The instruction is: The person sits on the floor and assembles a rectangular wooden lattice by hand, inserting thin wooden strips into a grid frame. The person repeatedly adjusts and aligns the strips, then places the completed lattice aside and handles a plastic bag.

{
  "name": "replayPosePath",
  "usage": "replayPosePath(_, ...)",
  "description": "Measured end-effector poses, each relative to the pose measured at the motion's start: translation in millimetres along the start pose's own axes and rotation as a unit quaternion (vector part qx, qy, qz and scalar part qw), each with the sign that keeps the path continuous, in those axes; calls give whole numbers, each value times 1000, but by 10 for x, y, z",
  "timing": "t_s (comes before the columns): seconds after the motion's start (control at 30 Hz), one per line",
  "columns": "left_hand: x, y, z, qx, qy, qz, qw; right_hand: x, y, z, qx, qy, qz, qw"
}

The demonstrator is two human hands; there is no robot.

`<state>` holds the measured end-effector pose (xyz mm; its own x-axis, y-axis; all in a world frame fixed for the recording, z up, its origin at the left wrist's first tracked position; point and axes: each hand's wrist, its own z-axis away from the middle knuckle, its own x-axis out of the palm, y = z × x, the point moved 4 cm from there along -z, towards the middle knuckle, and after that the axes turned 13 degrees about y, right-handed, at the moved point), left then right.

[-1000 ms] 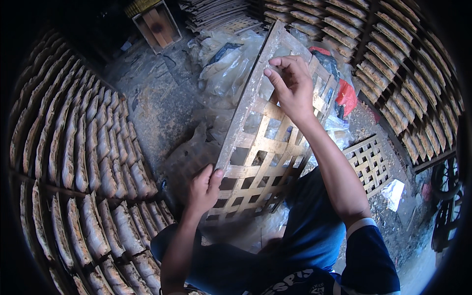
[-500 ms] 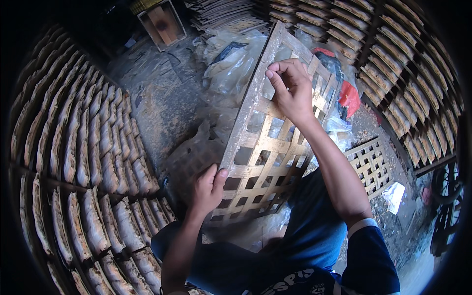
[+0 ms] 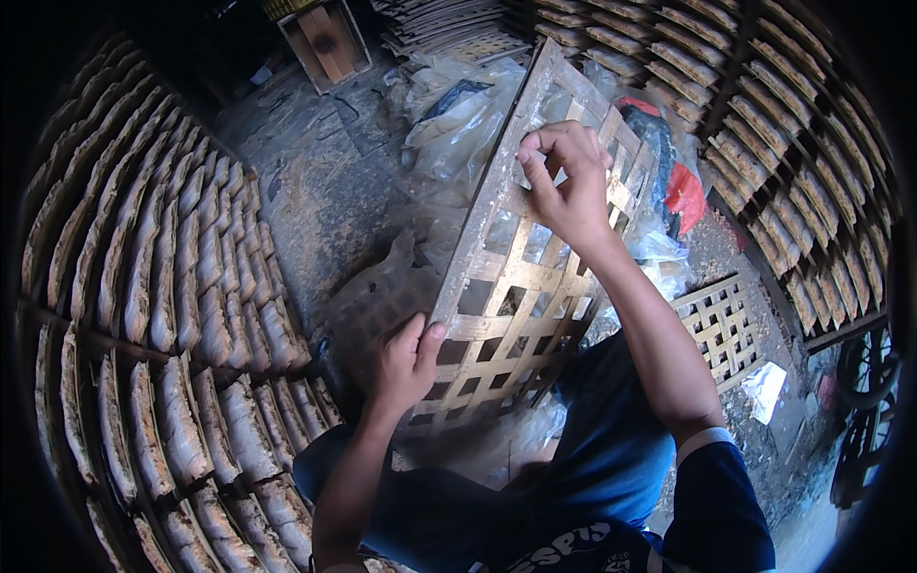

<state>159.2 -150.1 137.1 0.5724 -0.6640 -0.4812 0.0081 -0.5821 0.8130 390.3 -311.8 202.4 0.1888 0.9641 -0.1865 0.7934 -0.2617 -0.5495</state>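
My left hand (image 3: 401, 368) gripping the lattice tray's (image 3: 521, 272) lower edge, my right hand (image 3: 565, 181) pinching the thin sheet (image 3: 559, 100) near its top

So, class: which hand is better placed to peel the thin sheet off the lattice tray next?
Probably the right hand: its fingertips pinch at the upper part of the tray, where a pale sheet seems to lie. The left hand grips the lower edge, steadying it.
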Motion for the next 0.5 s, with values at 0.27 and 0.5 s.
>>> replayPosePath(0.27,10,-18,11,-3,12,5,1000,15,-94,69,-15,-31,19,999)
replayPosePath(0.5,-21,-39,21,-13,14,12,1000,58,-172,181,-10,-45,-31,998)
